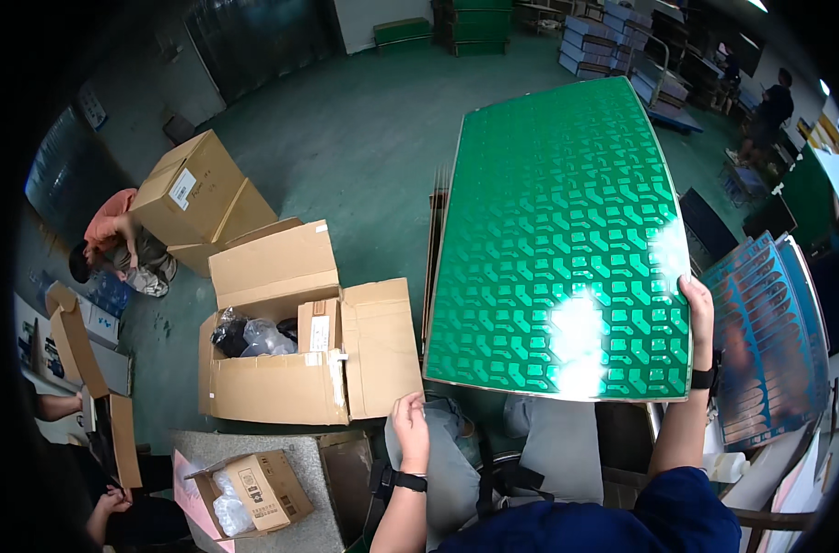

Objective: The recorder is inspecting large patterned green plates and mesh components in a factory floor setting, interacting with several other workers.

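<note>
A large green sheet (530, 212) with rows of raised, glossy shapes stands tilted in front of me, bright glare on its lower part. My right hand (699, 309) grips its right edge; the fingers behind the sheet are partly hidden. Below the sheet's lower left corner is my left hand (410, 429), loosely bent, with nothing seen in it. Close to that hand lies a flap of an open cardboard box (272, 382), which holds clear and dark plastic bags (263, 338) and a smaller carton (319, 327).
At right stand blue patterned sheets (774, 341). A small open carton (263, 493) sits on a grey surface at lower left. Tall boxes (198, 189) stand near a crouching person (115, 240). Another person's hands (115, 500) hold an open carton at far left.
</note>
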Motion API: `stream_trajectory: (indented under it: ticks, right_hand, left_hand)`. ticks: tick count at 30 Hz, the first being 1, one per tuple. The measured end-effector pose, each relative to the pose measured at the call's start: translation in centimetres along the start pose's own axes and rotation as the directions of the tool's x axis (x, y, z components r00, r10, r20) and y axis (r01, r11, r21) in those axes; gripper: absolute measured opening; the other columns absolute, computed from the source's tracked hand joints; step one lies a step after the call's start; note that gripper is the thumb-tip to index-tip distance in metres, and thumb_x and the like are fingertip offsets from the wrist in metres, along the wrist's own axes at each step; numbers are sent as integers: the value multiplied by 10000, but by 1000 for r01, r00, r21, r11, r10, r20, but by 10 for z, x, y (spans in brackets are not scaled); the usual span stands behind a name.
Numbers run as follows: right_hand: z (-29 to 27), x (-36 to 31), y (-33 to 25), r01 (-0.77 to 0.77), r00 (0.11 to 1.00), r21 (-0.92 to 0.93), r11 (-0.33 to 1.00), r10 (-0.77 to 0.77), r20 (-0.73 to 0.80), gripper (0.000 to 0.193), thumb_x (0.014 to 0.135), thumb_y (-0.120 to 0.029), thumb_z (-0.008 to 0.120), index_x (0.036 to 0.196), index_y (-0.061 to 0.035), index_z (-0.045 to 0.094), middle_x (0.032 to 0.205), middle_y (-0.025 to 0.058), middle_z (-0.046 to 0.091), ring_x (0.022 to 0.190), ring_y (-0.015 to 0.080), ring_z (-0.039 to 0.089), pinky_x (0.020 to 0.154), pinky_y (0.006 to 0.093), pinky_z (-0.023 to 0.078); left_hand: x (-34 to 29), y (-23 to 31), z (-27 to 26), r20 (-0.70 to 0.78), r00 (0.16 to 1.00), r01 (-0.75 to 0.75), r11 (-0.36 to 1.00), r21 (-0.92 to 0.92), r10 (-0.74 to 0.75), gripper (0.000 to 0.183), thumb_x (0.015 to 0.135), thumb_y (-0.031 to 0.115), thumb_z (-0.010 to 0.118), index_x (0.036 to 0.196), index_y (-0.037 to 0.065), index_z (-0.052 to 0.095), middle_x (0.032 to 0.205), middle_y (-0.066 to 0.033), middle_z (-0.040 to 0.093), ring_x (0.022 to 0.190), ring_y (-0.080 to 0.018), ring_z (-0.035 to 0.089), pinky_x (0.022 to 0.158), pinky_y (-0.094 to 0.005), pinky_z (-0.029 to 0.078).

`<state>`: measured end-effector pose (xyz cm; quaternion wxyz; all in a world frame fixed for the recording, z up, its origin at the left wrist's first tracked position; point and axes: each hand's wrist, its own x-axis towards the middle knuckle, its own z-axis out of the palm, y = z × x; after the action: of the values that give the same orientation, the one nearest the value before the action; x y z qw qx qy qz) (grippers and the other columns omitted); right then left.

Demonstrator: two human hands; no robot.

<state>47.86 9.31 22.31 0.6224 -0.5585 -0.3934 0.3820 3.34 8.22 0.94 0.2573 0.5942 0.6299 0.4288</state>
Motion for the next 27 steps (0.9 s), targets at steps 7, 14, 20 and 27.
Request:
stream_trajectory:
  ticks: [7, 14, 20, 27]
  right_hand:
    - [57, -86, 46, -14, 1000, 600, 800, 16, 1, 321, 944, -212, 509, 1180, 4, 533, 1125, 106, 615, 962, 185, 616, 852, 321, 497]
    - [63, -111, 68, -137, 980, 664, 735, 3, 199, 348, 924, -175, 532, 1219, 9, 519, 1193, 122, 592, 1065, 224, 586, 933, 370, 465]
    - [7, -49, 22, 204, 978, 704, 680, -105, -182, 404, 979, -266, 428, 1283, 1, 451, 1190, 95, 581, 1003, 149, 584, 813, 274, 505]
    - [-109, -52, 21, 386, 922, 682, 621, -289, -259, 360, 981, -194, 426, 1263, 26, 470, 1178, 121, 597, 1029, 196, 601, 890, 327, 507]
  left_hand:
    - [-20, 160, 8, 551, 820, 555, 23, -832, 154, 559, 844, 370, 648, 1261, 101, 392, 931, -8, 485, 775, -112, 456, 653, -234, 398]
    - [-15, 164, -43, 451, 893, 450, 46, -892, 6, 415, 868, 21, 578, 1254, 127, 467, 1250, -53, 543, 1149, -215, 513, 1007, -406, 385]
    - [-9, 117, -93, 344, 937, 345, 12, -939, -59, 399, 891, 79, 566, 1277, 121, 473, 1254, -61, 546, 1134, -236, 530, 988, -416, 413]
    - [-13, 55, -107, 275, 929, 296, 52, -954, -247, 387, 940, 257, 525, 1274, 70, 470, 1205, -65, 574, 1048, -212, 580, 881, -384, 493]
